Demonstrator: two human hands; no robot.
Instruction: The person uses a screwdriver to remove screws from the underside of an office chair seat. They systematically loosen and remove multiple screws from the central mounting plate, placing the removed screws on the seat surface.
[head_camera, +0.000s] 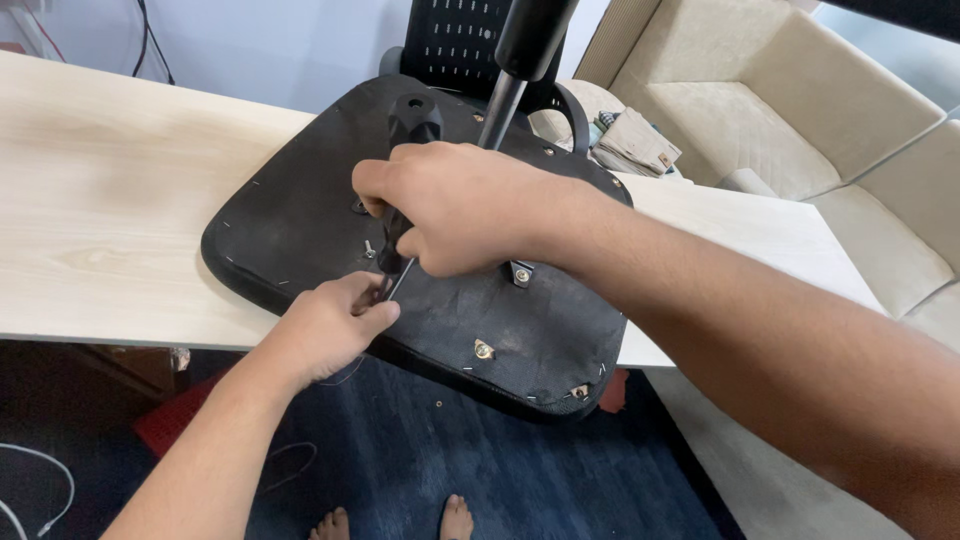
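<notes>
Right now we grip a screwdriver (405, 170) in our right hand (465, 210), fingers clenched round its black handle, the thin metal shaft slanting down to the underside of an upturned chair seat (300, 215). Our left hand (335, 325) pinches at the tip of the shaft with thumb and fingers closed, just at the near edge of the seat; whether a screw sits between the fingertips we cannot tell. A small screw (368, 247) stands in the seat just left of the shaft.

The seat lies bottom up on a pale wooden table (110, 200), its near edge overhanging the table's front. Brass-coloured fittings (484, 349) show on the seat toward its near right corner, with another bracket (521, 273) just under our right wrist. A dark cylinder on a metal rod (505, 105) rises from the seat's middle, behind our right hand, and the chair back (455, 40) with its perforated black panel stands beyond it.

Right of the seat is a beige sofa (790, 110), with a folded bundle of cloth (632, 145) lying on it near the seat's far right edge. To the left of the seat the tabletop runs wide and bare. Below the seat's near edge is blue carpet (500, 470), our bare toes (395, 522), and a red object (165, 420) under the table.
</notes>
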